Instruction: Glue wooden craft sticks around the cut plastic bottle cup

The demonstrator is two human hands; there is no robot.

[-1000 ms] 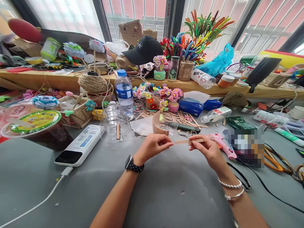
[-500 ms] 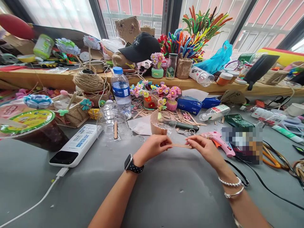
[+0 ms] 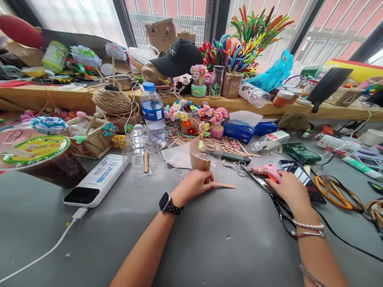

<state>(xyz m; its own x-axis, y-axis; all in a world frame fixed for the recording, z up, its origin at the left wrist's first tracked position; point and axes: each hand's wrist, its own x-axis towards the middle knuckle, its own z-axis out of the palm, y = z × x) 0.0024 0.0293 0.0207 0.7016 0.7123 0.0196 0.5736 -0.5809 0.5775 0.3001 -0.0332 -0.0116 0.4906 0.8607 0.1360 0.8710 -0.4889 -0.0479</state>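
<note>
The left hand (image 3: 193,186) is closed in a pinch at one end of a flat wooden stick (image 3: 226,185), with the thumb and fingertips together. The stick is just above or on the grey table (image 3: 227,239), I cannot tell which, and its free end points toward the right side. The right hand (image 3: 295,193) is over the handle part of the pink glue gun (image 3: 263,169), its fingers bent at the back of it. The palm is hidden, so I cannot tell if this hand really grasps the handle. Black scissors (image 3: 263,184) lie beside the gun and go partly under the hand.

The stick looks very light, dry and quite stiff, but thin, so I judge that it can crack if it is bent strongly. It should not be slippery. A soft pinch on the two narrow edges, close to one end, is enough, and the flat face stays free. The curved wooden piece (image 3: 200,159) behind the left hand seems more fragile, because its wall is thin, so it is better to take it low, near its base. The gun is probably heavier, and only its handle is a safe place, since the tip may be hot
</note>
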